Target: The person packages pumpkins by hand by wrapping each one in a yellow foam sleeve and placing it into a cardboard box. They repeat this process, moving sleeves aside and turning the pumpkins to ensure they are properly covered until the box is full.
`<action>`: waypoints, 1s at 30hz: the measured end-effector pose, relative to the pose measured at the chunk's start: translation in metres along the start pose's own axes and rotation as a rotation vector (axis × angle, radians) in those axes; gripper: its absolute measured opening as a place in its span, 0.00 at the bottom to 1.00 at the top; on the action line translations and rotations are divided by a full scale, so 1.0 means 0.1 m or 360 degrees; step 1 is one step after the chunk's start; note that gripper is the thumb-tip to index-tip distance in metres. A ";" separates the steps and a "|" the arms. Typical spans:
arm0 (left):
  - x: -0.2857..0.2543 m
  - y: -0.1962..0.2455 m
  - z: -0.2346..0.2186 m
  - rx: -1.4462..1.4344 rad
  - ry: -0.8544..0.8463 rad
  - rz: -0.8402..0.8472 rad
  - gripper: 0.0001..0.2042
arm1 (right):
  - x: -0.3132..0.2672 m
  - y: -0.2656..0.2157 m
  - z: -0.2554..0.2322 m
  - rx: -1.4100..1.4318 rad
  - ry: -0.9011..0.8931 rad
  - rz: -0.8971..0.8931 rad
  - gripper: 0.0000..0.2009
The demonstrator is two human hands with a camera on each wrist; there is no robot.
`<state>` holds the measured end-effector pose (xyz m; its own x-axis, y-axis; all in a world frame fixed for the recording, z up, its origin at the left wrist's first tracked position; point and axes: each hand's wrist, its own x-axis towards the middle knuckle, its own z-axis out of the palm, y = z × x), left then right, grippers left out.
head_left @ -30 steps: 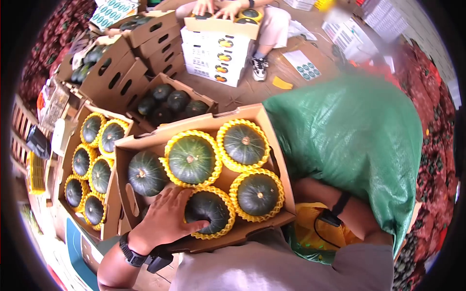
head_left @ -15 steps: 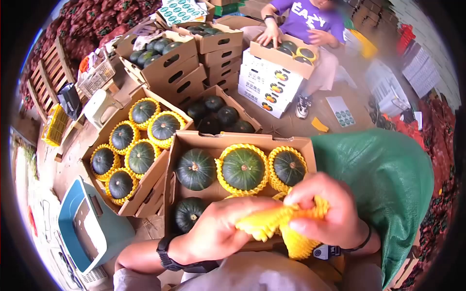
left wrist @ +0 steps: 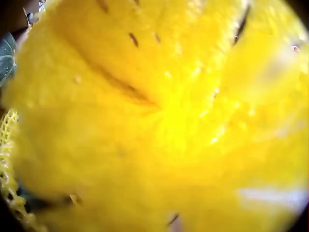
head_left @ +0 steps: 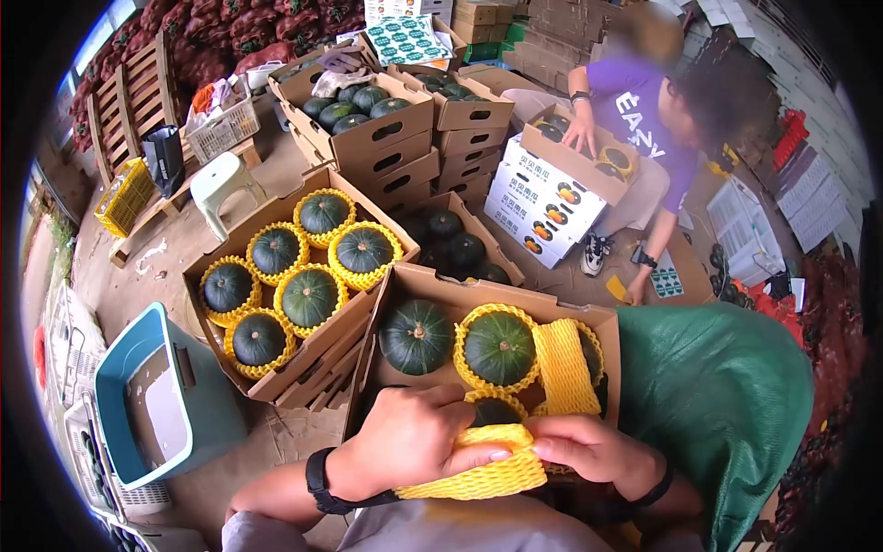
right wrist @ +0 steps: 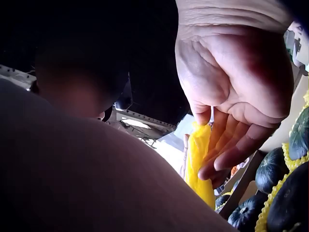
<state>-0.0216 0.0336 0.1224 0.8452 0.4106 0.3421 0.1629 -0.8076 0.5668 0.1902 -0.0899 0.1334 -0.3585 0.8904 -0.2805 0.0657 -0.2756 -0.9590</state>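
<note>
My left hand [head_left: 409, 442] grips a flattened yellow foam net sleeve [head_left: 487, 471] in front of my body, its thumb along the top. At the sleeve's right end my right hand [head_left: 593, 451] pinches the edge between thumb and fingers; the right wrist view shows this foam net [right wrist: 199, 159] too. Yellow mesh [left wrist: 145, 145] fills the left wrist view. Just beyond my hands stands a cardboard box [head_left: 451, 290] with a bare dark green pumpkin [head_left: 416, 337] and a netted pumpkin [head_left: 499, 345]. A second foam net [head_left: 567, 368] lies across the pumpkins at the right.
Left of the box is another carton [head_left: 303, 386] of netted pumpkins. A blue bin [head_left: 207, 396] stands at the left, a green bag [head_left: 717, 396] at my right. Stacked cartons [head_left: 377, 175] hold bare pumpkins farther back. Another person [head_left: 625, 101] works at white boxes [head_left: 543, 207].
My left hand has left a netted pumpkin and my right hand has come up from beside the green bag. Bunched yellow nets have separated: one lies on the pumpkins, one stays in my hands.
</note>
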 end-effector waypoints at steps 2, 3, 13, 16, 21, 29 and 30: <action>0.02 -0.03 0.03 0.0026 -0.0024 0.0162 0.26 | 0.01 0.15 0.07 -0.0068 0.0181 -0.0110 0.16; 0.06 0.02 0.00 0.0061 -0.0059 0.0209 0.26 | 0.06 0.03 0.11 -0.0309 0.0164 -0.0117 0.15; 0.17 0.04 -0.18 0.0487 0.0201 0.0266 0.22 | 0.01 -0.26 0.21 -0.0797 0.0528 -0.0305 0.13; 0.20 0.05 -0.16 0.0311 0.0036 0.0567 0.19 | 0.12 -0.10 0.21 -0.0868 0.0535 -0.0496 0.12; 0.26 0.38 0.04 0.0408 0.0831 0.0206 0.38 | 0.46 -0.14 0.25 0.0586 0.1121 -0.0922 0.16; 0.14 0.15 0.09 -0.2624 0.0183 -0.0229 0.09 | 0.53 -0.02 0.02 0.0470 0.1474 -0.1224 0.08; 0.14 0.14 0.06 -0.2525 0.0021 -0.0239 0.09 | 0.51 -0.03 -0.05 0.0758 0.1349 -0.1112 0.10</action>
<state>-0.0046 0.0254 0.1306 0.8653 0.4528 0.2151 -0.4383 0.4752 0.7629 0.1767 -0.0419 0.1218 0.5605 0.8068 0.1866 -0.3147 0.4159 -0.8532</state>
